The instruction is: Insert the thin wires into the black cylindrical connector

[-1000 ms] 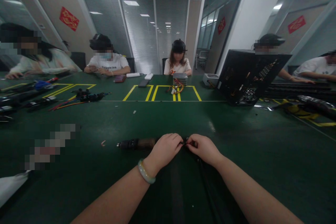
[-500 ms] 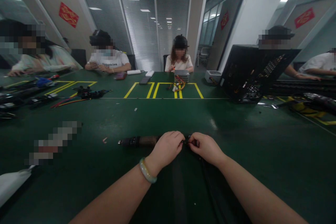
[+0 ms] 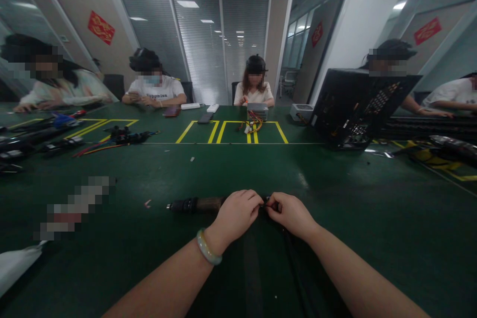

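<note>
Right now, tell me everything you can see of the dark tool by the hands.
The tool lies on the green table, crosswise, its left part in view beyond the left hand. It looks like a dark cylinder: a small shiny, metal-looking tip points left, then a black ringed section, then a dull brownish barrel. The left hand hides what lies further right, so I can't tell whether that hand touches the tool.

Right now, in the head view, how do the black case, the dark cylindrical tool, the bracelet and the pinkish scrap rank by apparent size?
1. Black case: largest by far.
2. Dark cylindrical tool, judged by its visible part; the left hand hides some.
3. Bracelet.
4. Pinkish scrap: smallest.
</note>
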A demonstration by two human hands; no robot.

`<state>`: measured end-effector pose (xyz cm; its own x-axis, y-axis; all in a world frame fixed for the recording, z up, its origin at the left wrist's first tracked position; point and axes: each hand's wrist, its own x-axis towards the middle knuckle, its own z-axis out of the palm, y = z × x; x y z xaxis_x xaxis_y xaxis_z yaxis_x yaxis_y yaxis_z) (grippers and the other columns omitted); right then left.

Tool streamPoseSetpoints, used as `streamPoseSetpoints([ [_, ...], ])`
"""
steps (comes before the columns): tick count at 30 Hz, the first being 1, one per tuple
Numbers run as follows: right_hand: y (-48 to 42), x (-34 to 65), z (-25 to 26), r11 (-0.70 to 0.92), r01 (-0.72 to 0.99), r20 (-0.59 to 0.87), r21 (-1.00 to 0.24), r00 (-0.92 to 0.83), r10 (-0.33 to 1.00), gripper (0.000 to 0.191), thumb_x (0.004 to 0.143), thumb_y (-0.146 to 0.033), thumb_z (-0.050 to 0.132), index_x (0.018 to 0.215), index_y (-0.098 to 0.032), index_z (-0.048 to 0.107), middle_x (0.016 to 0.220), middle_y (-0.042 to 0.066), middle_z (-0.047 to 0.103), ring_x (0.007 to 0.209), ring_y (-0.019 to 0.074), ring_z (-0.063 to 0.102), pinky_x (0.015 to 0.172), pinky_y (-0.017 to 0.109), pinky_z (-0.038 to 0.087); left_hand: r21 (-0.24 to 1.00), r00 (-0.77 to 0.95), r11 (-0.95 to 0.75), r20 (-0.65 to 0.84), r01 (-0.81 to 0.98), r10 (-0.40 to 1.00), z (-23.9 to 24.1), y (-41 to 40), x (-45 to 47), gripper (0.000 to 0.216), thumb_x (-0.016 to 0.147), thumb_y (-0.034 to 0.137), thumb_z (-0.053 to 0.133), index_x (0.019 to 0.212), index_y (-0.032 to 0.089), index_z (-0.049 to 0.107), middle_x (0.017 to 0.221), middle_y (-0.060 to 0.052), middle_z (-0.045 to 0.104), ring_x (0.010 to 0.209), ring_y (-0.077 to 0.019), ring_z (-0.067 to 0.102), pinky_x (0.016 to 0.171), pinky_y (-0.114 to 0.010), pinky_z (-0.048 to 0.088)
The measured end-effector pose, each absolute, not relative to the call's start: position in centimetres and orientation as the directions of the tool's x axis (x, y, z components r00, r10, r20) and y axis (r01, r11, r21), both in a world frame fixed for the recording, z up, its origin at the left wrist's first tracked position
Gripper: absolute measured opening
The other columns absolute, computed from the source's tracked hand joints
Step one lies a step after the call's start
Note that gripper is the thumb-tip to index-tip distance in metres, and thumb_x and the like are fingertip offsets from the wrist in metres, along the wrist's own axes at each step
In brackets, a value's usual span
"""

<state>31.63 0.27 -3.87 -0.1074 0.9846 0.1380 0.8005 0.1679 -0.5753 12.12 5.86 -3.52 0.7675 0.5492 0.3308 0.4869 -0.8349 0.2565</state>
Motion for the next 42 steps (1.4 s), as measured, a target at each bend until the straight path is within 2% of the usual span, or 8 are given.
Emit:
streamPoseSetpoints([
  [20,0.37,31.61,-3.97,0.149,0.794,0.137,-0.590,-0.084,0.987,0.004,0.082,-0.020,0.063,0.079,-0.022,0.064,0.073,-0.003,0.062,0.065,0.0134,0.056,0.056,0.022,0.034,0.279,0.759,-0.829,0.337,0.485,0.558,-3.32,5.91,12.15,0.018,0.087,0.012,0.056,0.102,0.021,0.058,0.099,-0.002,0.060,0.094,-0.0203,0.057,0.086,-0.035,0.045],
  [27,0.57,31.38,-4.11,0.140,0.817,0.131,-0.559,-0.080,0.988,0.003,0.081,-0.020,0.064,0.079,-0.022,0.063,0.075,-0.003,0.062,0.067,0.0139,0.056,0.058,0.022,0.034,0.290,0.756,-0.820,0.323,0.493,0.569,-3.10,5.87,12.10,0.018,0.087,0.012,0.056,0.102,0.021,0.057,0.099,-0.001,0.059,0.094,-0.0196,0.056,0.086,-0.034,0.044],
  [37,0.67,31.68,-4.54,0.150,0.741,0.137,-0.655,-0.078,0.987,0.002,0.083,-0.021,0.064,0.082,-0.023,0.065,0.076,-0.004,0.063,0.064,0.0131,0.054,0.056,0.021,0.034,0.272,0.767,-0.831,0.325,0.485,0.553,-3.22,5.99,12.26,0.011,0.089,0.018,0.061,0.098,0.022,0.058,0.097,0.000,0.060,0.093,-0.0193,0.056,0.083,-0.033,0.044],
  [42,0.67,31.80,-4.68,0.150,0.710,0.141,-0.688,-0.073,0.987,0.003,0.082,-0.020,0.064,0.081,-0.022,0.065,0.077,-0.003,0.063,0.064,0.0127,0.053,0.056,0.021,0.035,0.282,0.727,-0.803,0.342,0.525,0.595,-3.55,6.02,12.38,0.013,0.088,0.019,0.064,0.098,0.021,0.057,0.093,0.000,0.060,0.089,-0.0205,0.057,0.080,-0.035,0.045],
])
